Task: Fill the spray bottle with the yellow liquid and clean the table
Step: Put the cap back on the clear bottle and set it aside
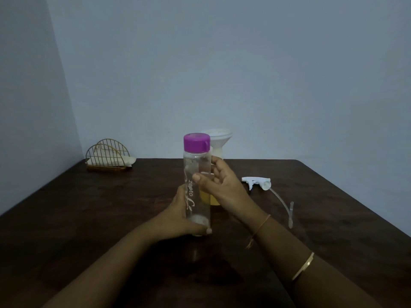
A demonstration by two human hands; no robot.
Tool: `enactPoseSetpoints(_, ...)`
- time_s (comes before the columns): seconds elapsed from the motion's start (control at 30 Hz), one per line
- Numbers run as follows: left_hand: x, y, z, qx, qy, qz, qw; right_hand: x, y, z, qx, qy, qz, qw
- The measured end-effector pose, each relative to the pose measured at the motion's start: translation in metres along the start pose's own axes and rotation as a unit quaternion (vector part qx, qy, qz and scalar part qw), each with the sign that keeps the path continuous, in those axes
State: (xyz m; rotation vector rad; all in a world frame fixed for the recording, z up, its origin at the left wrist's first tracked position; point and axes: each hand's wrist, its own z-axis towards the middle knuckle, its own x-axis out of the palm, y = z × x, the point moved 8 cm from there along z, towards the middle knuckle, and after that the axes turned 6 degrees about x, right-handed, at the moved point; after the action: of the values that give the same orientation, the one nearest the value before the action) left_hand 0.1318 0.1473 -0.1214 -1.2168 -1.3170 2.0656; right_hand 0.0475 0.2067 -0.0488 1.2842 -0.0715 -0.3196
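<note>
In the head view, a clear bottle (196, 172) with a purple cap (196, 142) is held upright over the middle of the dark wooden table (89, 218), towards its near edge; the cap is seen to be on; no yellow is seen inside it; whether its base touches the tabletop cannot be told. The bottle's lower end is gripped by the left hand (178, 216), the fingers being wrapped round the base; its middle is held by the right hand (220, 187), the thumb being laid across the front and the fingers curled round the back. A thin thread (259, 230) is worn at the right wrist and a gold bangle (303, 265) further up the forearm.

Just behind the held bottle, nearer the far edge, the spray bottle (216, 152) is stood, largely hidden by the right hand; a white funnel (220, 138) is seated in its neck, and yellow liquid (210, 200) is seen in its lower part. The white spray head (255, 182) is laid on the table to the right, apart from the spray bottle, with its dip tube (281, 201) curved towards the near edge. At the far left corner a gold wire napkin holder (106, 156) is placed, with pale napkins (124, 161) held in it.
</note>
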Motion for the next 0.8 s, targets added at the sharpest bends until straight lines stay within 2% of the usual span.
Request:
enactPoseSetpoints(0.07,0.003,0.001,-0.003,-0.013,0.067,-0.075,0.995,0.005,-0.002,0.002,0.008,0.025,0.050,0.998)
enactPoseSetpoints(0.13,-0.004,-0.001,-0.005,-0.014,0.062,-0.124,0.990,0.008,-0.001,0.004,0.005,0.045,0.071,0.996)
enactPoseSetpoints(0.2,-0.017,-0.003,-0.006,-0.013,0.029,-0.133,0.991,0.003,0.000,0.005,-0.011,0.023,0.068,0.997)
enactPoseSetpoints(0.23,-0.026,-0.004,-0.006,-0.012,0.008,-0.127,0.992,-0.004,0.000,0.006,-0.023,-0.013,0.054,0.998)
enactPoseSetpoints(0.3,-0.051,-0.005,-0.007,-0.010,-0.055,-0.121,0.991,-0.026,-0.004,0.003,-0.045,-0.139,-0.012,0.989)
enactPoseSetpoints(0.37,-0.079,-0.004,-0.010,-0.009,-0.132,-0.122,0.984,-0.050,-0.012,-0.001,-0.047,-0.265,-0.099,0.958)
enactPoseSetpoints(0.43,-0.103,-0.001,-0.012,-0.014,-0.195,-0.080,0.977,-0.064,-0.025,0.002,-0.017,-0.312,-0.164,0.936)
enactPoseSetpoints(0.6,-0.148,0.019,0.000,-0.045,-0.287,0.068,0.954,-0.061,-0.049,0.029,0.046,-0.251,-0.220,0.941)
enactPoseSetpoints(0.8,-0.184,0.039,0.043,-0.037,-0.325,0.117,0.938,-0.044,-0.056,0.049,0.033,-0.231,-0.241,0.942)
